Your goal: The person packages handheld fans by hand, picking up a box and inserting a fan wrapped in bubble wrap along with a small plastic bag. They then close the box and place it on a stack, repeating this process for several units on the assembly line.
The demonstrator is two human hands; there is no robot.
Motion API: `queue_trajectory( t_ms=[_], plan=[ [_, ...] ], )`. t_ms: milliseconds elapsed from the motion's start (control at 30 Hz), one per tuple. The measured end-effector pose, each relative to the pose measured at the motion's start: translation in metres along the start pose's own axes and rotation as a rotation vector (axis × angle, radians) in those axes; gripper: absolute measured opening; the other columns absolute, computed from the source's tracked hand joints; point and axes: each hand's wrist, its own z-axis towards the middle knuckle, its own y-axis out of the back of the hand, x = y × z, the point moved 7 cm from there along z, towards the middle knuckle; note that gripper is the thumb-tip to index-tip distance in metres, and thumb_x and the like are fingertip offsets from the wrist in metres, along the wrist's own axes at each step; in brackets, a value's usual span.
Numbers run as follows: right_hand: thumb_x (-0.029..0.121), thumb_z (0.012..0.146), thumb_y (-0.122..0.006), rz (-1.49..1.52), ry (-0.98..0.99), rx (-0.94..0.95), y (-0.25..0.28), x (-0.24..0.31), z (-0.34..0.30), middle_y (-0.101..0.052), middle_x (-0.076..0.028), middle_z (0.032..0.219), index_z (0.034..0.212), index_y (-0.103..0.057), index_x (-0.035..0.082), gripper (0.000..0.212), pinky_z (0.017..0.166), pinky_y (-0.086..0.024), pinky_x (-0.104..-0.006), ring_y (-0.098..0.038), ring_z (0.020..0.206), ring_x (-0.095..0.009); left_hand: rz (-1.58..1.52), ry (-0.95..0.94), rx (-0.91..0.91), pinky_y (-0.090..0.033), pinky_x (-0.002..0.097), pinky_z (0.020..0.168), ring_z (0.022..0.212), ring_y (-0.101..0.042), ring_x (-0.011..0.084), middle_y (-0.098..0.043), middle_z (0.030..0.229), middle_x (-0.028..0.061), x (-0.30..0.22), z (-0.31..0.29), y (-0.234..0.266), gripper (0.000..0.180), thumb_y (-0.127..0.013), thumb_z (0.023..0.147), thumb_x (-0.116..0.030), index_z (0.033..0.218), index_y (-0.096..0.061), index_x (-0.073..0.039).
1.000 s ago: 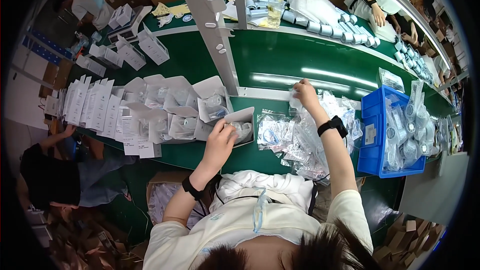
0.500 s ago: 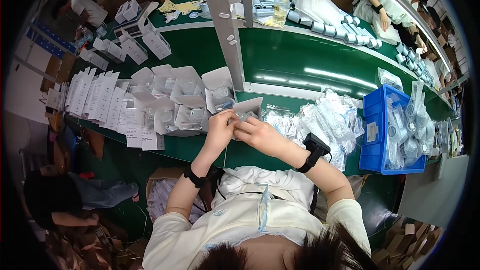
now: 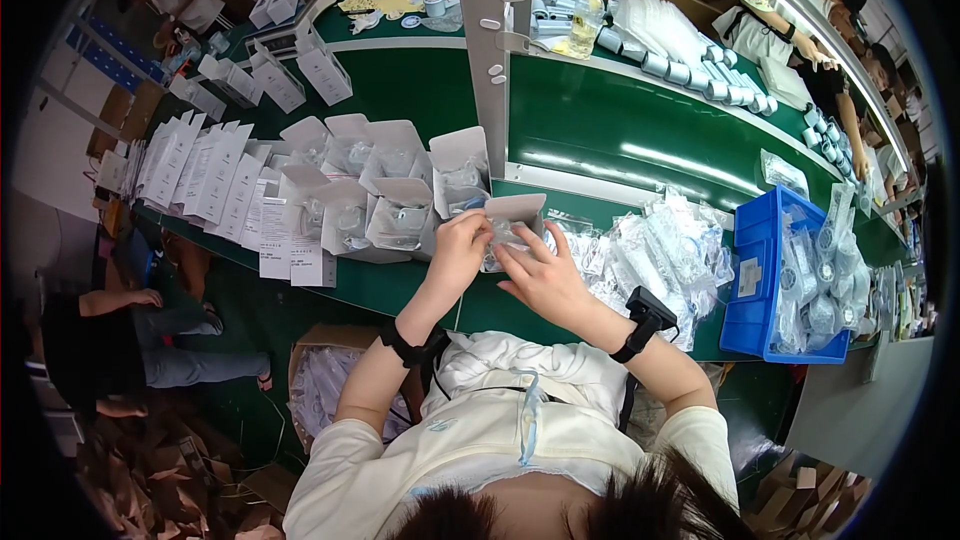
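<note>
A small white open-topped box (image 3: 516, 207) stands in front of me at the table's near edge, its flap raised at the back. Clear plastic shows inside it, partly hidden by my fingers. My left hand (image 3: 460, 248) grips the box's left side with bent fingers. Over the box's front and right side, my right hand (image 3: 545, 278) has its fingers spread, holding nothing. Just left of these hands, several open white boxes (image 3: 400, 218) with bagged clear parts stand in rows. To the right of my right hand lies a pile of clear plastic bags (image 3: 660, 245) with parts in them.
A blue bin (image 3: 750, 285) of bagged parts stands at the table's right. Upright white cartons (image 3: 205, 175) line the left. A grey metal post (image 3: 484, 50) rises behind the boxes. Grey-blue cylinders (image 3: 690, 75) lie on the far shelf. Other people work beyond and at left.
My right hand has opened, its fingers spreading apart and away from my left hand. My left hand has shifted to the box's side. The whole view has shifted slightly.
</note>
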Motion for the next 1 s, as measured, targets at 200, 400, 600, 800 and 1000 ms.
queue_trajectory(
  t_ms=[200,400,600,800,1000],
  plan=[
    [0.03,0.069,-0.062,-0.063,0.018,0.156,-0.01,0.001,-0.001,-0.05,-0.004,0.096,0.097,-0.058,0.006,0.037,0.097,-0.017,-0.059,-0.04,0.109,-0.026,0.018,-0.024,0.047,-0.043,0.032,0.057,0.065,-0.056,0.028,-0.055,0.074,0.0141,0.0,-0.001,-0.005,0.007,-0.059,0.067,0.004,0.072,-0.054,0.004],
    [0.032,0.066,-0.065,0.003,0.056,-0.059,0.014,-0.011,-0.013,-0.053,-0.002,0.097,0.092,-0.062,0.006,0.037,0.095,-0.014,-0.0638,-0.041,0.11,-0.027,0.086,-0.066,-0.035,-0.042,0.0339,0.056,0.065,-0.054,0.0312,-0.053,0.073,0.0152,-0.001,-0.001,0.002,0.007,-0.056,0.069,0.005,0.074,-0.051,0.004],
    [0.034,0.064,-0.065,-0.109,-0.039,0.386,-0.003,0.0,0.011,-0.057,-0.003,0.089,0.08,-0.064,0.004,0.034,0.094,-0.01,-0.0668,-0.039,0.113,-0.03,0.14,-0.137,-0.051,-0.042,0.0348,0.056,0.067,-0.053,0.0338,-0.052,0.074,0.0162,-0.012,-0.003,-0.004,0.006,-0.055,0.071,0.005,0.074,-0.05,0.004],
    [0.028,0.06,-0.069,-0.101,0.054,0.309,-0.018,-0.001,0.005,-0.053,-0.007,0.101,0.099,-0.057,0.002,0.048,0.095,-0.01,-0.0648,-0.039,0.113,-0.031,0.087,-0.123,-0.042,-0.043,0.0357,0.058,0.068,-0.054,0.0341,-0.053,0.076,0.0168,-0.005,-0.008,0.005,0.006,-0.054,0.072,0.005,0.077,-0.05,0.004],
    [0.015,0.049,-0.078,0.807,-0.311,-0.223,-0.047,-0.054,-0.025,-0.034,-0.016,0.124,0.13,-0.022,0.001,0.1,0.102,-0.019,-0.0476,-0.034,0.116,-0.032,0.066,0.003,-0.033,-0.044,0.0347,0.062,0.074,-0.056,0.0316,-0.055,0.085,0.0162,0.007,-0.019,0.027,0.008,-0.054,0.072,0.005,0.08,-0.052,0.003]
  ],
)
